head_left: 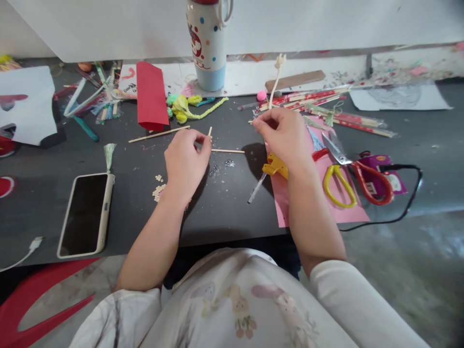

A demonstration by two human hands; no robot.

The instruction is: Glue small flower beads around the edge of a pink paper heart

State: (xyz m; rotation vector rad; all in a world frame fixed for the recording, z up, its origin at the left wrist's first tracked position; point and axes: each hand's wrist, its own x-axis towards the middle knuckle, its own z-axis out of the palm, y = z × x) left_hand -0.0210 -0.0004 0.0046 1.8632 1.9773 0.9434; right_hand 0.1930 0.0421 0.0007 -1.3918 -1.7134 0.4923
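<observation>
My left hand (186, 162) rests on the dark table (224, 212) with its fingers pinched on a short thin wooden stick (210, 131) that pokes up past the fingertips. A longer thin stick (228, 151) lies flat on the table just right of that hand. My right hand (284, 135) hovers above a pink paper sheet (326, 183), fingers curled and pinched together at the left; what they hold is too small to make out. A yellow glue gun (273, 166) lies under the right wrist, its clear tip pointing down-left.
A phone (85, 212) lies at the left front with a cable beside it. Scissors with red and yellow handles (348, 176) sit on the pink sheet. A tall dotted bottle (206, 43), a folded red paper (150, 94), yellow-green yarn (188, 107) and wrapped chopsticks (326, 104) line the back.
</observation>
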